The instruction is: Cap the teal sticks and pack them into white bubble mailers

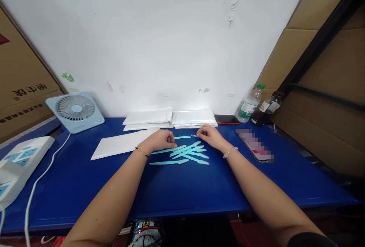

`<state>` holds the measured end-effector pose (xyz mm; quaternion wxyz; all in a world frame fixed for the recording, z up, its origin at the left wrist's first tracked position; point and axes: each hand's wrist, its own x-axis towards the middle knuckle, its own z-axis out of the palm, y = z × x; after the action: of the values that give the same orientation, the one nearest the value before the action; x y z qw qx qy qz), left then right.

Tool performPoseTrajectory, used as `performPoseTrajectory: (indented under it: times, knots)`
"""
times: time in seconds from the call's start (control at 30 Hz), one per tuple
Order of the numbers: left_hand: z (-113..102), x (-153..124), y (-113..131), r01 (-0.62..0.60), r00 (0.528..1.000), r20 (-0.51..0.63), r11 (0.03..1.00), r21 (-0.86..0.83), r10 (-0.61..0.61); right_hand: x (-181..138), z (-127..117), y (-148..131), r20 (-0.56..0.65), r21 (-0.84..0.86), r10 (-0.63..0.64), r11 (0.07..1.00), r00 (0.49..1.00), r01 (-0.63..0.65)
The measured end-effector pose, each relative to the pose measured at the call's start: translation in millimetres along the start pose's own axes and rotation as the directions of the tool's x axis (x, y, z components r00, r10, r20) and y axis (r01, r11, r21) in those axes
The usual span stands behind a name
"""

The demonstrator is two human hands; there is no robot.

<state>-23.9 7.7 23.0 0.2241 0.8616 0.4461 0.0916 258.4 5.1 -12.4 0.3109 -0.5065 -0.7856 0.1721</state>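
Note:
Several thin light-blue plastic blades (186,152) lie in a loose heap on the blue table (182,186). My left hand (161,140) rests curled just left of the heap, its fingers closed near one single blade (182,137) that spans the gap between both hands. My right hand (209,135) sits to the right of it, fingers pinched at that blade's right end. A gold bangle is on my left wrist, a bead bracelet on my right.
White packets (171,118) are stacked at the wall, with a flat white sheet (119,144) to the left. A small fan (75,110) and a white device (17,161) with a cable stand at left. Two bottles (258,104), two phones (255,146) and cardboard sit at right.

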Motion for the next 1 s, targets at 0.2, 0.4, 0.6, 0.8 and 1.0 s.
performPoseTrajectory:
  times: [0.2,0.4,0.6,0.8,1.0]
  knots:
    - [-1,-8,6,0.032,0.991,0.128,0.999,0.036,-0.036,-5,1,-20,0.041,0.054,-0.029,0.998,0.999,0.026]
    - [5,2,5,-0.008,0.999,-0.052,0.993,-0.115,0.002,-5,10,-41,0.130,0.121,-0.113,0.988,0.985,0.097]
    - [9,14,3,-0.010,0.997,-0.077,0.994,-0.107,0.002,-1,2,-31,0.098,0.177,-0.089,0.982,0.991,0.071]
    - [10,18,15,-0.046,0.994,-0.095,0.999,-0.023,0.044,-1,-1,-36,0.120,0.144,-0.109,0.985,0.987,0.091]
    - [13,21,9,0.047,0.981,-0.192,0.993,0.105,-0.026,2,-3,-10,0.080,0.068,-0.048,0.997,0.996,0.042]
